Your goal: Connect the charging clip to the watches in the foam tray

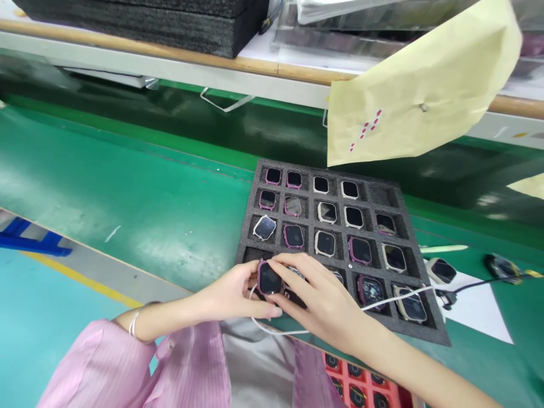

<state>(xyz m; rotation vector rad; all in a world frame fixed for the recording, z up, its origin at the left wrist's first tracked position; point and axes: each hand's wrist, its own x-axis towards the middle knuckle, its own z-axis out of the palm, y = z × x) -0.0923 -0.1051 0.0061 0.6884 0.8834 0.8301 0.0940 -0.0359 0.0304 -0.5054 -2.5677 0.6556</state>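
Note:
A purple-rimmed smartwatch (269, 277) with a dark screen and no strap is held up over the front left of the foam tray (250, 238). My left hand (238, 292) grips it from the left, fingers behind and thumb low in front. From the right, my right hand (325, 297) pinches its edge with index finger and thumb. A white cable (278, 331) loops beneath both hands; its end near the watch is hidden. More smartwatches, purple-rimmed and pale-rimmed, lie in the tray's pockets, such as a pale-rimmed watch (325, 243). My right hand covers several front pockets.
Beyond the tray, a yellow paper sheet (408, 96) hangs from a shelf edge (293, 71). Black foam blocks (170, 25) sit on the shelf. Right of the tray are another watch (442, 271), white paper (484, 309) and a black cable. Below the bench edge is a red tray (346, 374).

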